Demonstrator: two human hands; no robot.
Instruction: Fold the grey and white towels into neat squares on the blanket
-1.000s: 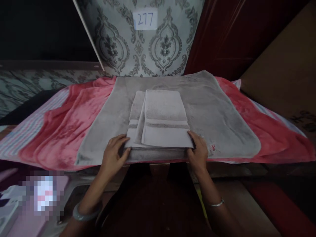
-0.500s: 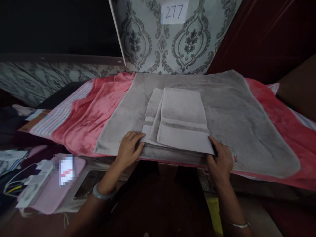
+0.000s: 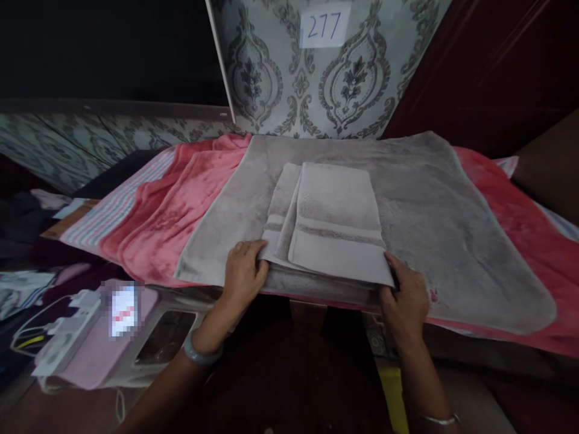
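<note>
Left hand [image 3: 243, 272] and right hand [image 3: 407, 299] still narrowly pinch the folded towel [image 3: 337, 226], farther right in frame, fold unchanged.

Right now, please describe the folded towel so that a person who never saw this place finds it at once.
Below the patterned wall, find the wide grey cloth spread over a red blanket. The folded towel lies on it, near corners gripped by the left hand and right hand. Its paler colour and darker crosswise band set it apart from both.
</note>
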